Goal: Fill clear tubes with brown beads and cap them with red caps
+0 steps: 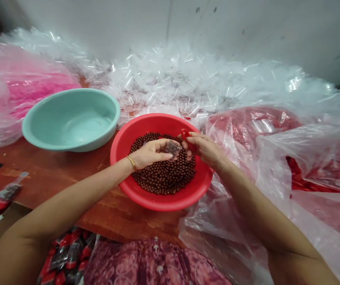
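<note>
1. Red cap [184, 134] pinched in right hand [208, 150], fingers closed on it; hand over right side of basin.
2. Left hand [149, 154] grips clear container [173, 148], dark contents visible; bracelet [132, 162] on wrist. Container and cap near each other, both above the beads.
3. Brown beads [164, 178] heaped in red basin [164, 204], directly under both hands.
4. Basin on reddish-brown table [119, 213]; teal basin [71, 122] just beside it, to the left.
5. Clear plastic pieces [170, 83] piled behind, along wall [217, 27].
6. Right: plastic bags [238, 138], red stuff inside. Far left: bag of pink items [36, 93].
7. Below table edge, lower left: red-capped containers [69, 253], dark contents, jumbled.
</note>
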`<state>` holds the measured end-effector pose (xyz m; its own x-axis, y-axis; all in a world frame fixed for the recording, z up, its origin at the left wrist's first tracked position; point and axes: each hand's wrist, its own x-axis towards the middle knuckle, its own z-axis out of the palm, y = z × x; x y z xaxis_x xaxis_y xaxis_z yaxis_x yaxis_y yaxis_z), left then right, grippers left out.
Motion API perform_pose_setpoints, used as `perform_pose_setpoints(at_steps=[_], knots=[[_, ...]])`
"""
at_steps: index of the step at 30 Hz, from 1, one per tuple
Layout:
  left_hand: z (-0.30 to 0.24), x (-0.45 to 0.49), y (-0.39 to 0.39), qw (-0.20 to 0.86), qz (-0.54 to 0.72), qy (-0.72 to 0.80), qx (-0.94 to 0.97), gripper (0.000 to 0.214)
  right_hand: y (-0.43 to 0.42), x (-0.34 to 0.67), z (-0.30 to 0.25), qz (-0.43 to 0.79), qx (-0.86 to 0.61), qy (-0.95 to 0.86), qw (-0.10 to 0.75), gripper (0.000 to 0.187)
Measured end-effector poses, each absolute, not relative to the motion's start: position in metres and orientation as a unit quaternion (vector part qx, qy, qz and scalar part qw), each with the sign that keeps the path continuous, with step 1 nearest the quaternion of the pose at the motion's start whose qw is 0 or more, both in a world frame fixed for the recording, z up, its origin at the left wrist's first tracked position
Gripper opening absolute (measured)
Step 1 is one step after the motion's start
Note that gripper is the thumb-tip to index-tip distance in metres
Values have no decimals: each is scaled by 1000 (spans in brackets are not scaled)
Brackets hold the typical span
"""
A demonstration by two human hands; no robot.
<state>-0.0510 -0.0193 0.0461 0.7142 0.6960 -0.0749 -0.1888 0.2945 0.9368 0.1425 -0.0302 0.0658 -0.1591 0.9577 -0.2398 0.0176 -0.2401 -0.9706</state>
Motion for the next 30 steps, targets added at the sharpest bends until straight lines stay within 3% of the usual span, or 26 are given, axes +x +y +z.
perform_pose_setpoints(at_steps=[6,19,26,30], knots=[[43,-51,-20,744,320,280,516,40,-41,135,68,440,-518,-599,424,33],[42,-49,-22,617,325,323,640,20,-54,125,55,154,-485,-790,343,39],[37,-45,-24,491,314,365,726,14,-56,133,50,64,-419,-872,244,46],[39,-46,-23,429,289,401,756,11,-56,132,49,71,-417,-872,248,43]])
